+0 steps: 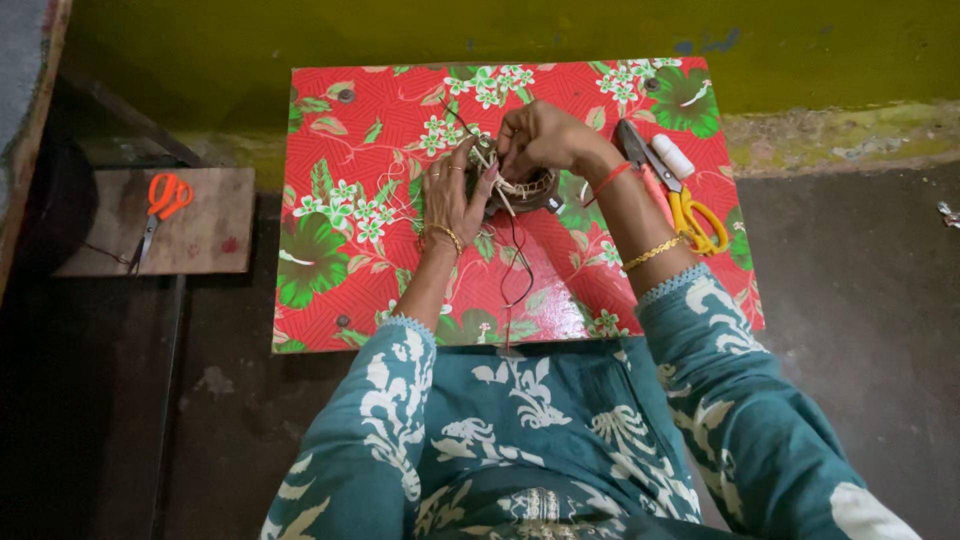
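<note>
Red floral oilcloth covers the surface (330,200) in front of us, the largest thing in view, with a dark floor around it and a yellow-green wall behind. To our left sits a low wooden board (210,230) carrying orange scissors (165,200), well apart from the work.

At the middle of the surface we hold a round dark coil (525,190), a ring wound with pale cords and wire. Our left hand (452,200) grips its near-left side, fingers curled against it. Our right hand (540,135) is closed over the top, pinching what looks like a pale cord at the ring's edge; we cannot tell exactly what the fingertips hold. Several pale ties already show along the rim, so we judge the lacing partly done; most of the ring is hidden under our hands, so how much remains we cannot say.

Yellow scissors (690,215) lie by our right wrist, with a small white roll (672,155) just beside them. A thin dark wire (515,265) trails loose from the coil toward us, not yet tucked in.
</note>
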